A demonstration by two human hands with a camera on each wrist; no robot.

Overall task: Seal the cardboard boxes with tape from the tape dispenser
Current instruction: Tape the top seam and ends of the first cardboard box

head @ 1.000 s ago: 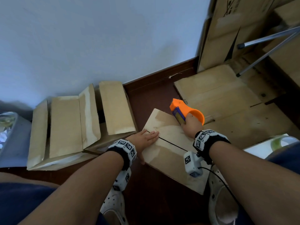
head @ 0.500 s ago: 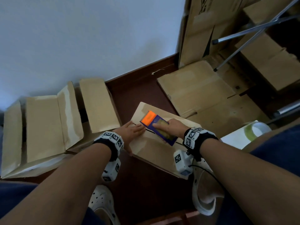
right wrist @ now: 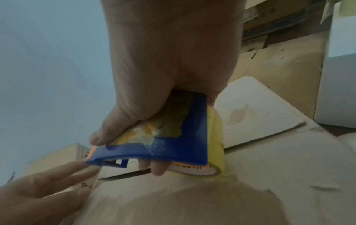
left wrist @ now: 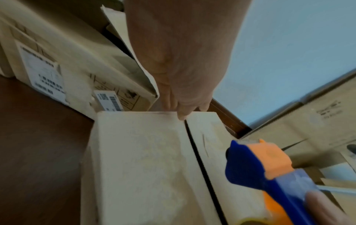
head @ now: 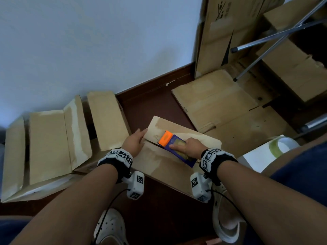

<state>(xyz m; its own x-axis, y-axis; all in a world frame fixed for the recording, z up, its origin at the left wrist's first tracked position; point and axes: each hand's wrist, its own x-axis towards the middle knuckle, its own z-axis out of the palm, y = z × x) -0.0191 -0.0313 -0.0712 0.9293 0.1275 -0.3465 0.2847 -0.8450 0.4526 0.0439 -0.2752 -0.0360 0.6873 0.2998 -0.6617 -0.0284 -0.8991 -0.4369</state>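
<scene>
Firmly wrapped in the right hand's (head: 192, 147) grip, the tape dispenser (head: 174, 147) sits on the closed cardboard box (head: 159, 165) on the floor, over its centre seam (left wrist: 200, 159). The left hand (head: 135, 143), fingers spread flat, rests at the seam's far end; pinning the tape's start there while drawing the dispenser straight along the seam should seal it cleanly.

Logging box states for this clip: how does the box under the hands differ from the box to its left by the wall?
The box under the hands has its flaps folded shut, meeting at a dark seam; the left box has flaps standing open. The left hand and the tape dispenser, gripped by the right hand, rest on the first; nothing touches the second. Both are plain brown cardboard on the dark floor.
</scene>
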